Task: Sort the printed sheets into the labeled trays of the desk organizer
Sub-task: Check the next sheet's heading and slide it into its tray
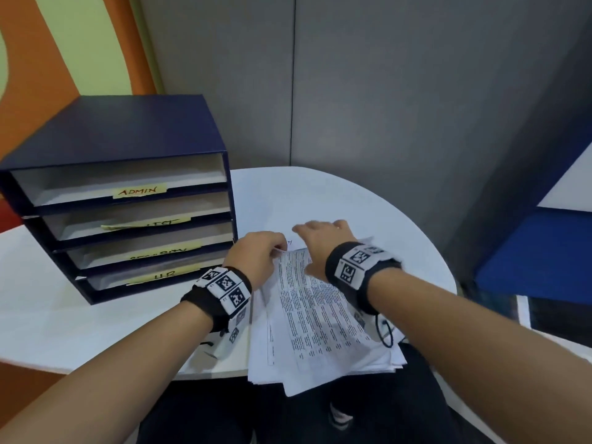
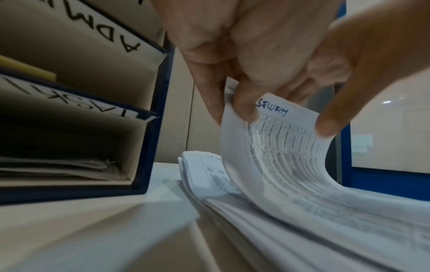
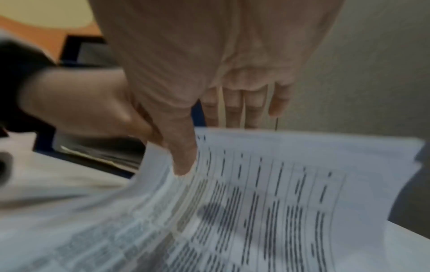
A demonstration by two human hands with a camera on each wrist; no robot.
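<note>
A dark blue desk organizer point(image 1: 121, 129) stands at the left of the table, with trays labelled ADMIN point(image 1: 139, 190), a second name I cannot read, a partly hidden third, and HR point(image 1: 165, 275). A fanned stack of printed sheets point(image 1: 320, 331) lies in front of me. My left hand point(image 1: 275, 249) pinches the far corner of the top sheet point(image 2: 286, 147), curled upward and marked "SECURITY" in pen. My right hand point(image 1: 317, 241) hovers over the stack's far end with straight fingers point(image 3: 232, 108). Its thumb point(image 3: 184, 162) touches the lifted sheet.
The white round table point(image 1: 64, 299) ends close behind the stack, against a grey partition wall. A blue panel point(image 1: 528, 251) stands to the right. One organizer tray holds papers point(image 2: 69, 165). The stack overhangs the table's near edge above my lap.
</note>
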